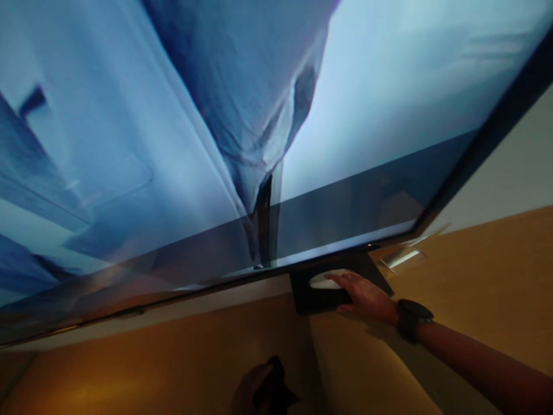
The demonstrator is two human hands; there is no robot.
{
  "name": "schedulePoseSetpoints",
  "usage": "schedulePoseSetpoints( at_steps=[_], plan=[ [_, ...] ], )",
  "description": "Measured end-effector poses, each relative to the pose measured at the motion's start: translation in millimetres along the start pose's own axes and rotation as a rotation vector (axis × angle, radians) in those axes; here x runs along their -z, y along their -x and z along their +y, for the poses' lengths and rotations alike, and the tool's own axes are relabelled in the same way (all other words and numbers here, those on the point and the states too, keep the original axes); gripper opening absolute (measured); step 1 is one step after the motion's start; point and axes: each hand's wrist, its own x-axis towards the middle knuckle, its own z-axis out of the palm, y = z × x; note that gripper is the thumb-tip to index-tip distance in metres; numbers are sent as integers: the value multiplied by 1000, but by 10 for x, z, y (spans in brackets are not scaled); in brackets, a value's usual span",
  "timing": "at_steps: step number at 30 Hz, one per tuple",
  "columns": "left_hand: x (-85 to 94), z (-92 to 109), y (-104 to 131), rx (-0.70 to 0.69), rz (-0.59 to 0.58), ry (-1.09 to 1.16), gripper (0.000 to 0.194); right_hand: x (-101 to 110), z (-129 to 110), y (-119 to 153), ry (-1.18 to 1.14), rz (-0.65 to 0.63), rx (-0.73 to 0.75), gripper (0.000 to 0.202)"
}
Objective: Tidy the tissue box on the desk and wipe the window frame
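Note:
My right hand, with a dark watch on the wrist, reaches in from the lower right. Its fingers lie on a smooth white rounded object, whose kind I cannot make out. That object rests on a flat black plate beneath the lower edge of a large screen. Low in the picture, my left hand is in deep shadow. Its fingers are closed around a dark, uneven thing, too dim to name; it may be cloth.
The big screen, framed in black, fills the upper view and shows a bluish picture. A wooden surface runs below it. To the right of the black plate lies a clear, shiny piece. A pale wall stands behind.

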Motion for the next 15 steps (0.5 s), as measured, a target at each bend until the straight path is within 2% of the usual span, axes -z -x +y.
schedulePoseSetpoints(
  at_steps=[2, 5, 9, 11, 15],
  plan=[
    [-33, 137, -4, 8, -4, 41, 47, -13, 14, 8, -1, 4, 1, 79],
    [15, 419, -81, 84, -5, 90, 51, -13, 22, 37, -11, 4, -8, 77],
    [70, 723, -368, 244, 68, 187, 55, 19, 59, 73, -24, 1, -7, 79],
    [-15, 784, -590, 262, 107, 227, 56, 36, 81, 88, -27, 5, -8, 79],
    [-337, 843, -988, 233, 109, 335, 64, 46, 108, 103, -35, 15, -6, 80]
  ],
)
